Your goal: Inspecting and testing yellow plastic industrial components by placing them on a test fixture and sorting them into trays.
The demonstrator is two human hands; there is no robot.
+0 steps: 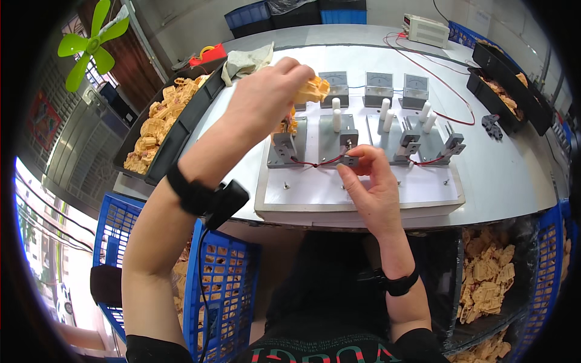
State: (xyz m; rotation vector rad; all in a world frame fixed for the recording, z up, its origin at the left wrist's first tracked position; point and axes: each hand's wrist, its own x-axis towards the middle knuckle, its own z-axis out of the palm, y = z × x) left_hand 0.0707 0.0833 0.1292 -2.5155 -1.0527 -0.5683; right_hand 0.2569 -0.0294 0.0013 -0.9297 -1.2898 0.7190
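My left hand (272,91) is raised over the left part of a test fixture, its fingers closed round a yellow-orange moulded plastic part (313,91). Below that hand, another orange piece (287,125) shows at the leftmost grey fixture plate (301,136), partly hidden by the wrist. My right hand (374,187) is at the front of the second plate, thumb and fingertips closed about a small grey clamp block (347,161). White posts (337,120) stand upright on the plates. Red and black wires (316,164) link the blocks along the front.
Three grey panel meters (379,89) stand behind the fixture. A black tray (175,127) of orange parts lies left, more trays (502,97) right. A power supply (425,30) sits at the back. Blue crates (227,290) flank me below the table; a green fan (92,45) is at upper left.
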